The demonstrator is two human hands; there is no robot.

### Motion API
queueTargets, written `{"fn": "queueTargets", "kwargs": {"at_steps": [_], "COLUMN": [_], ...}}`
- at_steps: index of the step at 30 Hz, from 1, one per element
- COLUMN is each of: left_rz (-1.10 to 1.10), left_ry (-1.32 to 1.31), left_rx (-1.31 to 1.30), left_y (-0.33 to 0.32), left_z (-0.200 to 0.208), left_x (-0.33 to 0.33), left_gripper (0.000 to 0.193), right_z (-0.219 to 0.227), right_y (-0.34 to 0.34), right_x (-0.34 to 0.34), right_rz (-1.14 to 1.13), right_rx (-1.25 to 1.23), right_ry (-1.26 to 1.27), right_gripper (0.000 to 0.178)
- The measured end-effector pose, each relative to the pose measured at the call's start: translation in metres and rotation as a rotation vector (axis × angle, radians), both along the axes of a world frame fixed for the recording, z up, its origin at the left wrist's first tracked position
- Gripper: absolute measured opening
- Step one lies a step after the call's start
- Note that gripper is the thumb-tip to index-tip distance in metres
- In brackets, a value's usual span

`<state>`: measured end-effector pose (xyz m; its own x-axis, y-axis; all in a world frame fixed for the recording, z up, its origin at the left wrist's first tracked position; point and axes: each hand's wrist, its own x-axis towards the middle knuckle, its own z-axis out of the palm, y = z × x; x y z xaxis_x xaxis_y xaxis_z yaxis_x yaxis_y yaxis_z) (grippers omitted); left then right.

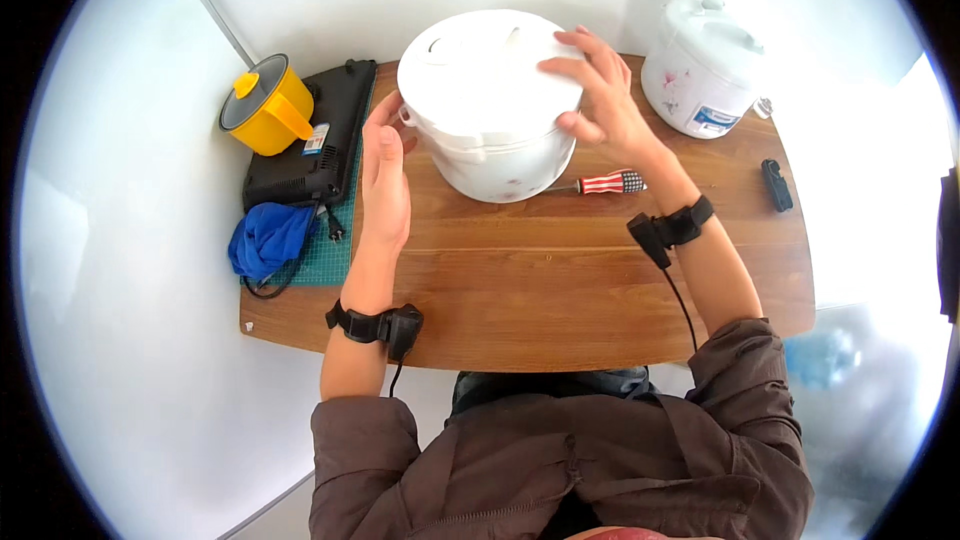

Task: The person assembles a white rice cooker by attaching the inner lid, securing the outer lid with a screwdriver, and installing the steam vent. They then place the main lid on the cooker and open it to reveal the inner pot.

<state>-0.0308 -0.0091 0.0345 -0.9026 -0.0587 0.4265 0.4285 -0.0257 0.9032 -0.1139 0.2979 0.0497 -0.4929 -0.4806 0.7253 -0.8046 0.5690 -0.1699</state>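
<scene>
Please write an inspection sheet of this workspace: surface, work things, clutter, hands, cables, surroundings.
Surface: wooden table, green mat at its left end.
Work things: white rice cooker, lid on, between both hands.
Clutter: second white cooker at back right; screwdriver; yellow pot on a black hob; blue cloth; small black item.
Hands: left hand open beside the cooker's left side; right hand on the lid's right edge.
Cables: black cord from the right wristband; hob cord under the cloth.
Surroundings: white walls.
</scene>
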Motion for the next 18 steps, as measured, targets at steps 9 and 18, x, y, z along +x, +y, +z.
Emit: {"fn": "queueTargets", "kwargs": {"at_steps": [9,18], "left_rz": [0.158,0.0], "left_ry": [0.583,0.441], "left_rx": [-0.831,-1.006], "left_y": [-0.018,-0.018], "left_z": [0.051,0.08], "left_x": [-0.024,-0.029], "left_gripper": [0.073,0.06], "right_z": [0.016,0.026], "right_y": [-0.023,-0.027], "right_x": [0.049,0.046], "right_rz": [0.025,0.053], "right_rx": [-0.104,-0.027], "right_ry": [-0.008,-0.041], "right_gripper": [0.074,0.054]}}
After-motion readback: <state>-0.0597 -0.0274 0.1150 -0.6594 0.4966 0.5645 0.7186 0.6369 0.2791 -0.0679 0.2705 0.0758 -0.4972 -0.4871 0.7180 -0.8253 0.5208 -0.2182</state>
